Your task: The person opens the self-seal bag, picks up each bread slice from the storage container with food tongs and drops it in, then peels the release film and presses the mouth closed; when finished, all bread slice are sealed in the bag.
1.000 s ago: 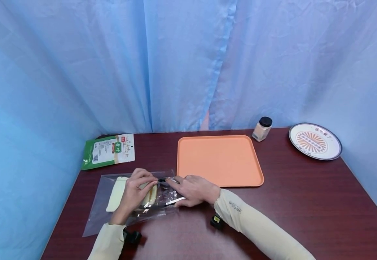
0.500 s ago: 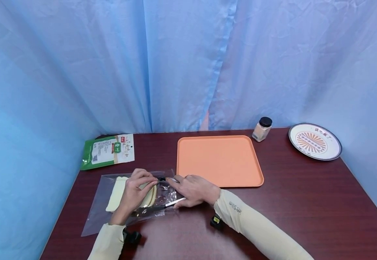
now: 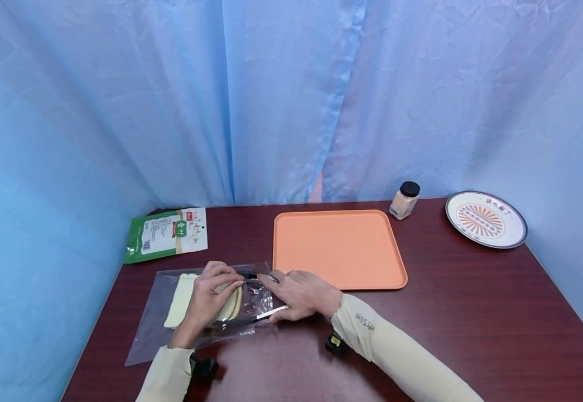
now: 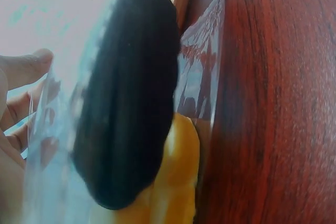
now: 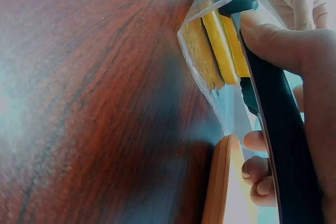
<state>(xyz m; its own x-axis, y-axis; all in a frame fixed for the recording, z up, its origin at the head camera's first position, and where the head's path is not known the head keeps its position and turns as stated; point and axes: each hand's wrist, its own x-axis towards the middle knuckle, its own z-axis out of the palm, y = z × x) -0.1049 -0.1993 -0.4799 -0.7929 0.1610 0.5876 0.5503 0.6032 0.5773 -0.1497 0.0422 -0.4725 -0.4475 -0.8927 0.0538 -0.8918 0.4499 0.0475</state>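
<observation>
In the head view, the tongs (image 3: 273, 311) lie with their long axis running roughly left to right, black tips pointing left into a clear plastic bag (image 3: 153, 329) on the dark red table (image 3: 447, 312). Their two arms stand apart, one farther and one nearer, at the bread (image 3: 181, 301) in the bag; the bag's mouth faces right, beside the orange tray (image 3: 338, 248). The right hand (image 3: 298, 293) holds the tongs, thumb at the nearer arm and fingers at the farther one, spread with a gap between them. The left hand (image 3: 211, 293) pinches the bag's film above the bread, thumb and forefinger nearly together. In the left wrist view, one black tip (image 4: 128, 98) runs almost upright, its rounded end downward, overlapping the bread's yellow crust; left-hand fingers show at the bag's film. In the right wrist view, one tongs arm slants from lower right to upper left under the right thumb, with curled fingers beyond; slices with yellow crusts stand at the bag's mouth, also slanted.
</observation>
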